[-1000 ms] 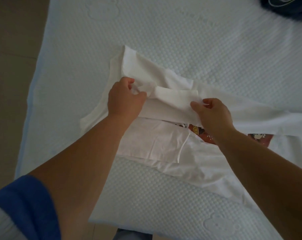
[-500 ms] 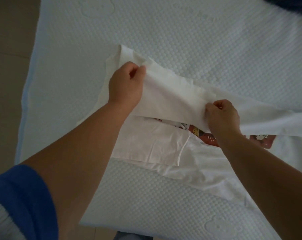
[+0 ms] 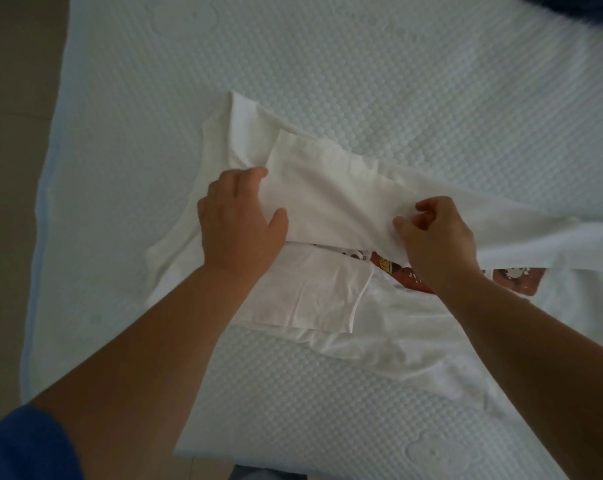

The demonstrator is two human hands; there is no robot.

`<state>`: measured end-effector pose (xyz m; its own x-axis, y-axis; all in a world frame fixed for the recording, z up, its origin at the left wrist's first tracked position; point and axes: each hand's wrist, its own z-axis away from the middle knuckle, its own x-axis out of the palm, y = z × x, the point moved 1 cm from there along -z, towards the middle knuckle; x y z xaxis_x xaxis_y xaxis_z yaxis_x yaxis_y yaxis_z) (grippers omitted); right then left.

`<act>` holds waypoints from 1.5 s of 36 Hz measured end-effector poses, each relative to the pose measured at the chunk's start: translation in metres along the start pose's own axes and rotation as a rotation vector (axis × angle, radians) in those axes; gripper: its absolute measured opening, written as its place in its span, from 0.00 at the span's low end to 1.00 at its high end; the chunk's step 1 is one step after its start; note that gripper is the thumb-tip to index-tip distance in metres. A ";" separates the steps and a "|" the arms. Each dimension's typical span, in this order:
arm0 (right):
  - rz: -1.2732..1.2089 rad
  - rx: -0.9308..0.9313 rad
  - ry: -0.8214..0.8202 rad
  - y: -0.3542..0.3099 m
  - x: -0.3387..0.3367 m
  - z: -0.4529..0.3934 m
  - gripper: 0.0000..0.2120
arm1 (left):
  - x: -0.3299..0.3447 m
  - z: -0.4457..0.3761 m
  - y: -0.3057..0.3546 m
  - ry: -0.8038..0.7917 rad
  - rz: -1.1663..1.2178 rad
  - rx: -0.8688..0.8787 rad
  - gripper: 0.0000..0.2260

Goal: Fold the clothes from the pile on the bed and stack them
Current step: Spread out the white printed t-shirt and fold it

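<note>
Left hand [image 3: 239, 216] grips the white shirt [image 3: 327, 202] sleeve fold, right hand [image 3: 438, 237] pinches its edge — best laid flat, edges aligned, on the bed [image 3: 397, 81].

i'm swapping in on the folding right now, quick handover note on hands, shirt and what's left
Left hand: grip on the folded-in sleeve flap, thumb on top.
Right hand: pinches the same flap's near edge.
White T-shirt lies on the mattress, red print partly covered.
Done: near sleeve folded in.
Left: lay this flap flat, fold the body, stack it. Dark clothing waits at the far right.
</note>
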<state>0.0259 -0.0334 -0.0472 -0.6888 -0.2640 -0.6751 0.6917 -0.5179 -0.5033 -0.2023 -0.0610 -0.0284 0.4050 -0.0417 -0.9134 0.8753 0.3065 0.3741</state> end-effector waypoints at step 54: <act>-1.556 0.724 0.408 0.248 -0.186 0.051 0.06 | 0.074 0.054 0.156 -0.432 -0.139 0.549 0.01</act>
<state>0.3140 -0.1539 -0.0191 -0.3839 0.9232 0.0174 -0.7977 -0.3221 -0.5099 -0.0220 -0.0679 -0.0286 0.2491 -0.4542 -0.8554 0.8871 -0.2473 0.3897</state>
